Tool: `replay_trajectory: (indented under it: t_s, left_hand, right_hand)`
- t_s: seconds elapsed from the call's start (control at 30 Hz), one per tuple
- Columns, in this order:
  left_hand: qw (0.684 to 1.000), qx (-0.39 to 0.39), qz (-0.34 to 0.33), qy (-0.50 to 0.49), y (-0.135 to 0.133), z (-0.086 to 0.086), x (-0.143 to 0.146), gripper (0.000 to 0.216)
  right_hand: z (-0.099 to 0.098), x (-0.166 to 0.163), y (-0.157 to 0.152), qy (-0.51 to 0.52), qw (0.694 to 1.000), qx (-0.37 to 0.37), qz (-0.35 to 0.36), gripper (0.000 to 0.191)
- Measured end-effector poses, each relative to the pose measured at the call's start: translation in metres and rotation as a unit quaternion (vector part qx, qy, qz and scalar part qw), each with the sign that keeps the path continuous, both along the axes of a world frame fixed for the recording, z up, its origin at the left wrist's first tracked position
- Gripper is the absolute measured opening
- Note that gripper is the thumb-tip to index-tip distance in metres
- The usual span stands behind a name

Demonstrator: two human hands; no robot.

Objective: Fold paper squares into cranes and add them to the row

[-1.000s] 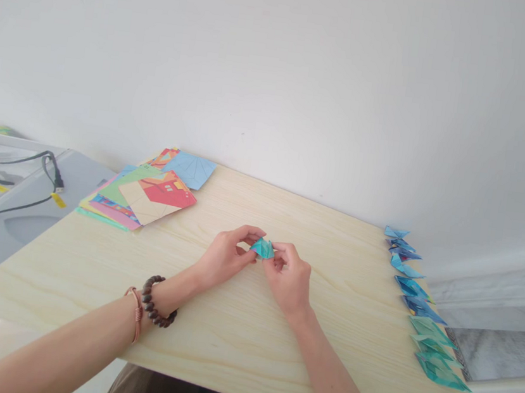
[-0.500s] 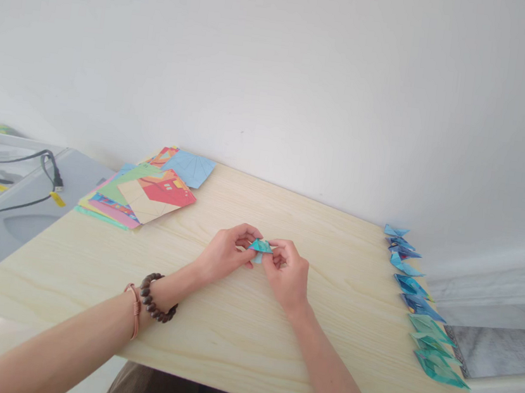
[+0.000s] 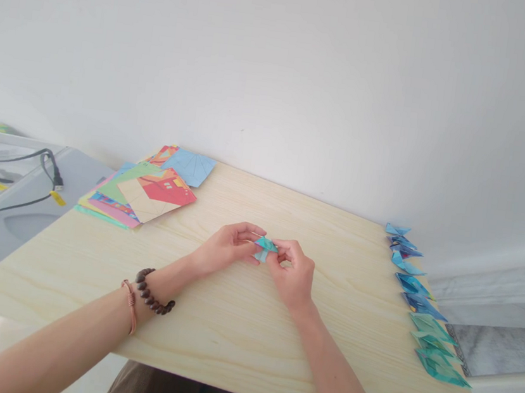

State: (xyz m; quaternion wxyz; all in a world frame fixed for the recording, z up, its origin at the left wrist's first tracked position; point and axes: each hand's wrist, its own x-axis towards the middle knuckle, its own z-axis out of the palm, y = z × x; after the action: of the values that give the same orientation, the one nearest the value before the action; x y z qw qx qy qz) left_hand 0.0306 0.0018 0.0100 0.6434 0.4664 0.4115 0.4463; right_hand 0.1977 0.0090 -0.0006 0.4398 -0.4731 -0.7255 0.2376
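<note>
A small folded piece of teal paper (image 3: 267, 244), with a paler flap below it, is held above the middle of the table between both hands. My left hand (image 3: 232, 244) has its thumb against the paper's left side, with the fingers curved behind. My right hand (image 3: 293, 273) pinches the right end between thumb and fingertips. The paper's far side is hidden by the fingers.
On the wooden table (image 3: 225, 345), a pile of coloured paper sheets (image 3: 157, 196) lies at the back left. A row of folded blue and green paper pieces (image 3: 417, 284) runs along the right edge. Left of the table, a black cable (image 3: 56, 179) crosses a grey surface. A wall stands behind.
Both hands and the folded paper have shifted slightly to the right. The paper is now tilted, its right side lower. The left fingers are stretched a little straighter over its back.
</note>
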Motion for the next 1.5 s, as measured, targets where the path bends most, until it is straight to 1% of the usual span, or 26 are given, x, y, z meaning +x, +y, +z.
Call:
replay_trajectory:
  t_s: [0.1, 0.2, 0.33, 0.4, 0.47, 0.6, 0.67, 0.77, 0.87, 1.0, 1.07, 1.13, 1.23, 1.37, 1.43, 1.5]
  left_hand:
    - [1.000, -0.015, -0.008, -0.012, 0.000, 0.004, -0.001, 0.034]
    - [1.000, -0.020, -0.005, -0.002, 0.000, 0.006, -0.001, 0.032]
    - [1.000, -0.012, -0.021, -0.007, -0.001, 0.005, -0.001, 0.032]
    - [1.000, 0.009, -0.018, 0.002, -0.001, 0.002, -0.001, 0.032]
    - [1.000, 0.025, -0.013, 0.014, -0.001, 0.000, -0.001, 0.031]
    - [0.999, 0.029, -0.012, 0.029, -0.001, -0.003, 0.000, 0.028]
    - [0.999, 0.032, -0.014, 0.030, -0.001, -0.002, 0.000, 0.027]
    - [0.999, 0.037, -0.016, 0.026, -0.001, 0.000, 0.000, 0.026]
    - [1.000, 0.023, -0.018, -0.002, -0.002, 0.003, -0.001, 0.027]
    - [0.995, -0.035, -0.030, -0.091, -0.003, 0.008, 0.000, 0.031]
    - [0.995, -0.049, -0.023, -0.089, -0.003, 0.008, 0.001, 0.034]
    - [0.996, -0.051, -0.015, -0.068, -0.002, 0.008, 0.001, 0.037]
    - [0.997, -0.049, -0.010, -0.050, -0.001, 0.006, 0.000, 0.040]
    - [0.998, -0.037, 0.001, -0.045, 0.001, 0.002, -0.004, 0.040]
    - [0.999, -0.028, 0.008, -0.044, 0.003, 0.000, -0.005, 0.039]
    - [0.999, -0.014, 0.014, -0.039, 0.003, -0.002, -0.005, 0.037]
  right_hand:
    - [-0.001, 0.001, 0.001, -0.015, 0.999, 0.040, -0.003, 0.015]
    - [-0.004, 0.003, 0.002, -0.029, 0.996, 0.083, 0.012, 0.016]
    - [-0.006, 0.003, 0.003, -0.028, 0.992, 0.117, 0.027, 0.017]
    - [-0.006, 0.003, 0.003, -0.023, 0.993, 0.107, 0.035, 0.017]
    - [-0.005, 0.002, 0.002, -0.016, 0.996, 0.076, 0.039, 0.018]
    - [-0.004, 0.000, 0.001, -0.003, 0.999, 0.017, 0.044, 0.021]
    - [-0.004, 0.000, 0.000, -0.002, 0.999, 0.006, 0.045, 0.021]
    - [-0.003, -0.001, -0.001, -0.005, 0.999, 0.008, 0.043, 0.020]
    - [-0.003, 0.000, -0.001, -0.012, 0.999, 0.035, 0.031, 0.021]
    - [-0.004, 0.003, 0.001, -0.043, 0.993, 0.106, 0.012, 0.022]
    - [-0.004, 0.005, 0.003, -0.068, 0.988, 0.134, 0.025, 0.023]
    - [-0.004, 0.006, 0.004, -0.080, 0.985, 0.147, 0.039, 0.023]
    - [0.000, 0.009, 0.005, -0.053, 0.987, 0.135, 0.063, 0.023]
    - [0.008, 0.011, 0.004, -0.012, 0.990, 0.090, 0.111, 0.023]
    - [0.010, 0.011, 0.004, 0.001, 0.991, 0.064, 0.115, 0.023]
    - [0.010, 0.010, 0.004, 0.015, 0.994, 0.036, 0.102, 0.022]
